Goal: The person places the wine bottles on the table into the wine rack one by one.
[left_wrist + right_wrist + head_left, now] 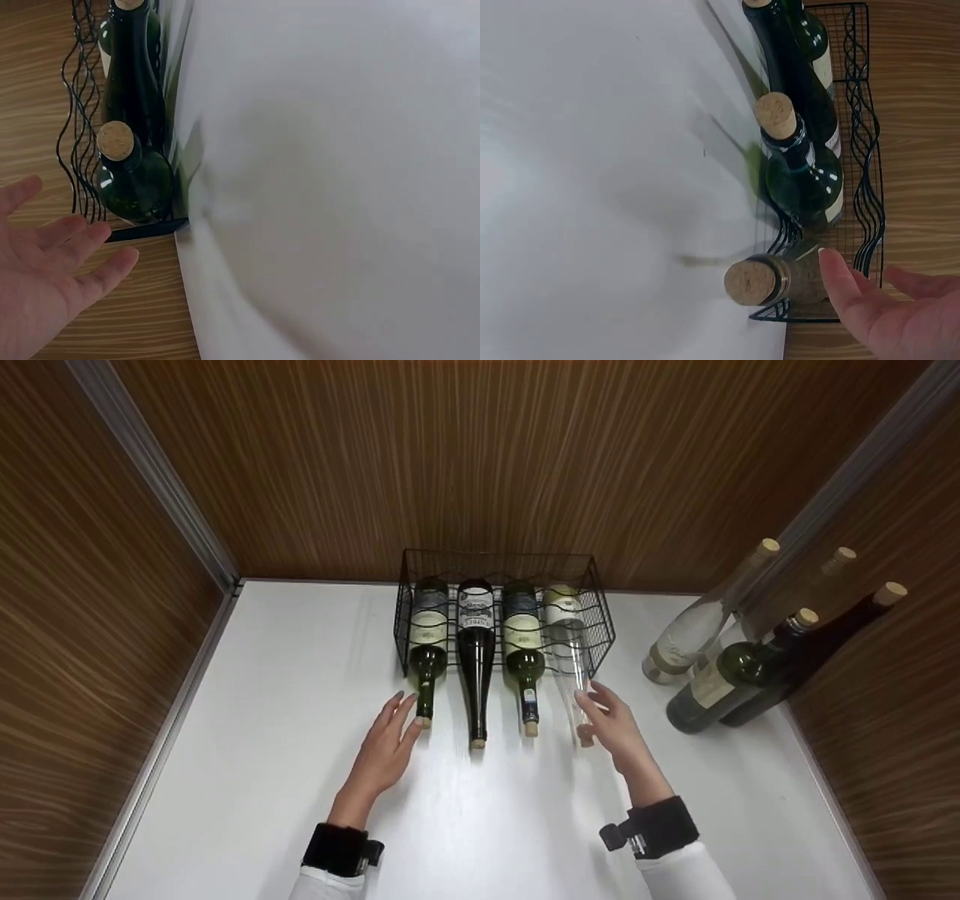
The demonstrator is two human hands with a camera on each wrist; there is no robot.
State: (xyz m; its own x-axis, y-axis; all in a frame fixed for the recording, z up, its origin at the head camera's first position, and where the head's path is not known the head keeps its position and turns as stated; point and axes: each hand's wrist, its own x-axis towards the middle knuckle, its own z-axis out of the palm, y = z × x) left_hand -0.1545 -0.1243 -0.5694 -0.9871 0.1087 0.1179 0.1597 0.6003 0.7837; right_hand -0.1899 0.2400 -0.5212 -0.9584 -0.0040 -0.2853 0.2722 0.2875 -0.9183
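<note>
A black wire rack [600, 622] holds wine bottles lying in a row, corked necks toward me. At the left end lies a green bottle [428, 660]; beside its neck my left hand [384, 750] has its fingers spread, holding nothing. Right of it are a long dark bottle [475, 656] and another green bottle [525, 664]. A clear glass bottle [566, 637] occupies the right end. My right hand [616, 727] is beside its neck, fingers loosely extended. In the right wrist view a fingertip overlaps the clear bottle [802, 274] just behind its cork.
Several corked bottles stand upright at the right, among them a clear one with a pale label [679, 649], a green one [705, 697] and a dark tall one [832, 637]. The white table [285, 697] meets wood-grain panels [495, 457] at the back and both sides.
</note>
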